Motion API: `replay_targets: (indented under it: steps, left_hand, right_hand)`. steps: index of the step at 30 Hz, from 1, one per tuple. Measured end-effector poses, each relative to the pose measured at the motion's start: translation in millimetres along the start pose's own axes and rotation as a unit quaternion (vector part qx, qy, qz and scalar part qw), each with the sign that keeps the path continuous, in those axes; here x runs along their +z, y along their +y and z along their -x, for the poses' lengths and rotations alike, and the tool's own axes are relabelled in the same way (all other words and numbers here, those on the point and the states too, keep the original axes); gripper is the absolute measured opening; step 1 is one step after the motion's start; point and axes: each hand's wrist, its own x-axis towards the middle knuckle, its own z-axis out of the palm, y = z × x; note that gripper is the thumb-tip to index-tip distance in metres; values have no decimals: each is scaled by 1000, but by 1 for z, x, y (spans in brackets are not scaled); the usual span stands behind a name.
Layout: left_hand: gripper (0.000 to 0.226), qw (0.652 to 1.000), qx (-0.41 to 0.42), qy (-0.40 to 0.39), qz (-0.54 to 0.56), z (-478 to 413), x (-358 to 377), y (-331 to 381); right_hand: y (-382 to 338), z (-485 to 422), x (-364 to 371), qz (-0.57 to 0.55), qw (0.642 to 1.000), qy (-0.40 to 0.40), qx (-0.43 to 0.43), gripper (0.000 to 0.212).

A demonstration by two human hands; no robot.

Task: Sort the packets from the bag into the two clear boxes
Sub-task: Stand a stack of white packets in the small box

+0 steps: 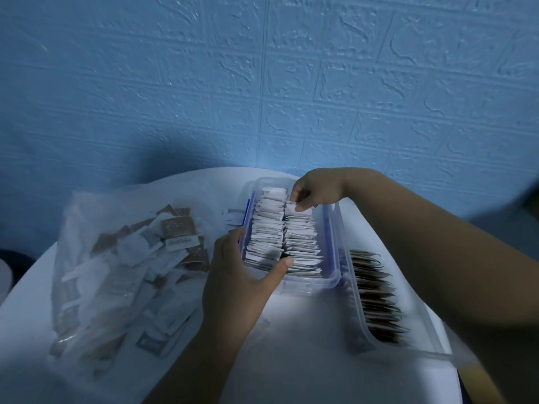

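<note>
A clear box [331,225] with blue side clips stands in the middle of the white table, packed with two rows of upright white packets [280,237]. My right hand [316,189] reaches over its far end and pinches a white packet at the back of the right row. My left hand [242,275] holds the box's near left corner, thumb lying across the front packets. A second clear box [408,313] to the right holds a row of brown packets [376,295]. The clear plastic bag [96,287] of mixed brown and white packets lies on the left.
The round white table [297,354] ends close to a blue textured wall [262,83] behind. A few white packets [234,217] lie loose between the bag and the middle box. My right forearm crosses above the brown-packet box.
</note>
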Motion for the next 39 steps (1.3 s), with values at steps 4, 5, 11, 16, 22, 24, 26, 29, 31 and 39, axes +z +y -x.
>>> replay_targets:
  steps: [4, 5, 11, 16, 22, 24, 26, 29, 31, 39]
  left_hand:
    - [78, 1000, 0, 1, -2, 0, -1, 2]
    - [78, 1000, -1, 2, -2, 0, 0, 2]
    - [77, 1000, -5, -10, -10, 0, -3, 2]
    - [63, 999, 41, -18, 15, 2, -17, 9]
    - [23, 985, 132, 90, 62, 33, -82, 5]
    - [20, 988, 121, 82, 40, 47, -107, -8]
    - [16, 993, 100, 58, -35, 61, -127, -24]
    - [13, 988, 63, 23, -142, 78, -145, -51]
    - [37, 978, 55, -13, -201, 84, -152, -64]
    - [60, 927, 47, -122, -350, 65, -146, -87]
  right_hand:
    - [-1, 1, -2, -6, 1000, -16, 2, 29]
    - [-2, 1, -2, 2, 1000, -15, 3, 30]
    - [-4, 5, 2, -1, 999, 33, 5, 28]
    - [-14, 22, 0, -43, 991, 126, -26, 21]
    - [-85, 69, 22, -132, 953, 213, -169, 14]
    - [-119, 87, 38, -153, 947, 187, -213, 14]
    - [-145, 101, 57, -154, 952, 126, -234, 16]
    - [-170, 105, 95, -113, 961, 63, -245, 22]
    - [-177, 98, 119, -89, 967, 68, -229, 27]
    - [-199, 67, 150, -44, 973, 147, -172, 52]
